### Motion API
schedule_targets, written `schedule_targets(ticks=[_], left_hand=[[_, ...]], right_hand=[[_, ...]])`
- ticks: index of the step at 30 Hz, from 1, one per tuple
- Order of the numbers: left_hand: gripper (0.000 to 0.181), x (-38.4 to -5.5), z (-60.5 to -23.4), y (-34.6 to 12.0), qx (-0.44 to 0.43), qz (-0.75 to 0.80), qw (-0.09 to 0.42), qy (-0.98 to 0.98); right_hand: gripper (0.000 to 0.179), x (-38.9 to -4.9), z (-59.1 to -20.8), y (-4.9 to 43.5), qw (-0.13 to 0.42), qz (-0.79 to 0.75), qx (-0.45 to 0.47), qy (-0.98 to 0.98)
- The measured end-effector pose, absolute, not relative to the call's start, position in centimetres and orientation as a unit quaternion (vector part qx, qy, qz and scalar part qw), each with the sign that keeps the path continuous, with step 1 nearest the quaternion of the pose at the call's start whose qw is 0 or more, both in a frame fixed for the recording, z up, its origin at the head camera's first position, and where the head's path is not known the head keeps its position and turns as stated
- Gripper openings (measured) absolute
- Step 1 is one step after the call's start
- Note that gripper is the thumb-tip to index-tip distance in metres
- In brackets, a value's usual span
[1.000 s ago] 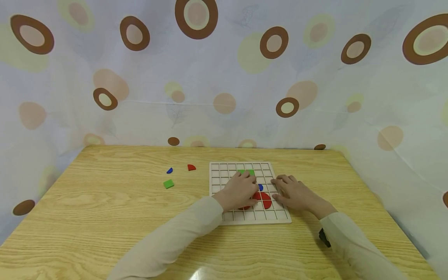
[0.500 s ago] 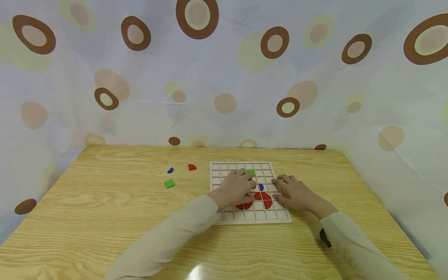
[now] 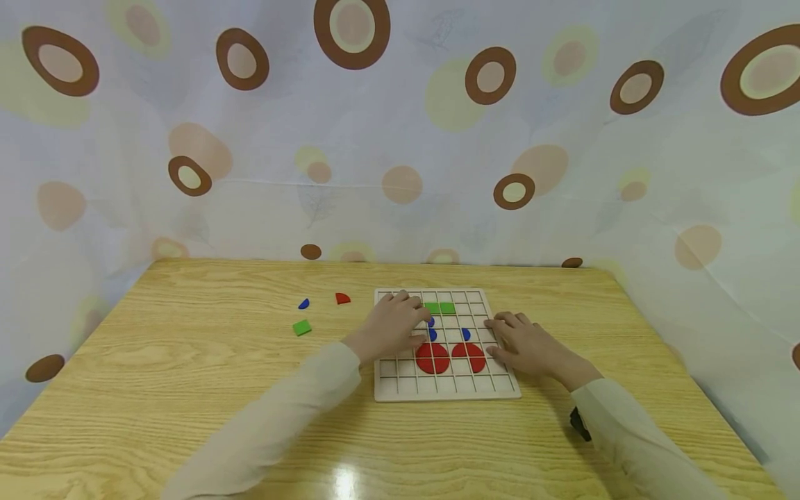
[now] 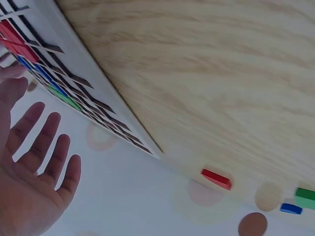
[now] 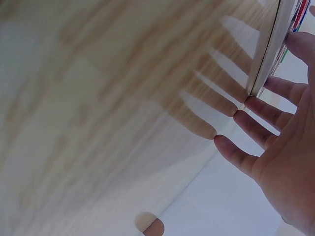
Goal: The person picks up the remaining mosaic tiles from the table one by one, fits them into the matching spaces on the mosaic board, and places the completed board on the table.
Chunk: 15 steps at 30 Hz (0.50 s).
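A white square grid board [image 3: 446, 398] lies on the table. Set in it are a full red circle [image 3: 432, 358], a red circle lacking its lower-left quarter [image 3: 478, 360], small blue half-round pieces [image 3: 466, 335] and green squares [image 3: 447, 308]. My left hand [image 3: 392, 323] hovers over the board's left side, fingers spread and holding nothing in the left wrist view. My right hand [image 3: 534, 348] rests along the board's right edge. In the right wrist view its fingertips [image 5: 224, 142] touch the tabletop and its thumb reaches over the rim.
Left of the board lie a loose red quarter-circle [image 3: 342, 298], a blue half-round piece [image 3: 303, 304] and a green square [image 3: 302, 328]. A patterned curtain [image 3: 400, 229] stands behind the wooden table [image 3: 187, 361] and along both sides.
My left hand has moved leftward across the board, uncovering the left red circle, blue pieces and green squares beneath it. The right hand has stayed at the board's edge.
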<state>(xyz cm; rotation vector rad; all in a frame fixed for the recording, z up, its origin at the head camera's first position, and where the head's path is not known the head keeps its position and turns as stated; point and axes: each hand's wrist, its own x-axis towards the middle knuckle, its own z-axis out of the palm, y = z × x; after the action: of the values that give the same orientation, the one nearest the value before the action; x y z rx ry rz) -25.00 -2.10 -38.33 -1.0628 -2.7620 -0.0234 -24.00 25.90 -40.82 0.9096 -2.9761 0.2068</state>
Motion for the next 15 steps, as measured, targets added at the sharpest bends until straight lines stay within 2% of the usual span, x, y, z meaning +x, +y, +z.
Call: schedule_targets(ticks=[8, 15], left_hand=[[0.029, -26.0, -38.5, -4.9, -0.318, -0.03, 0.081, -0.944], [0.029, -27.2, -39.1, -7.3, -0.274, -0.05, 0.094, -0.956]], right_hand=[[0.049, -24.0, -40.8, 25.9, 0.016, 0.064, 0.295, -0.953], [0.05, -24.1, -40.9, 26.0, 0.01, 0.061, 0.29, -0.955]])
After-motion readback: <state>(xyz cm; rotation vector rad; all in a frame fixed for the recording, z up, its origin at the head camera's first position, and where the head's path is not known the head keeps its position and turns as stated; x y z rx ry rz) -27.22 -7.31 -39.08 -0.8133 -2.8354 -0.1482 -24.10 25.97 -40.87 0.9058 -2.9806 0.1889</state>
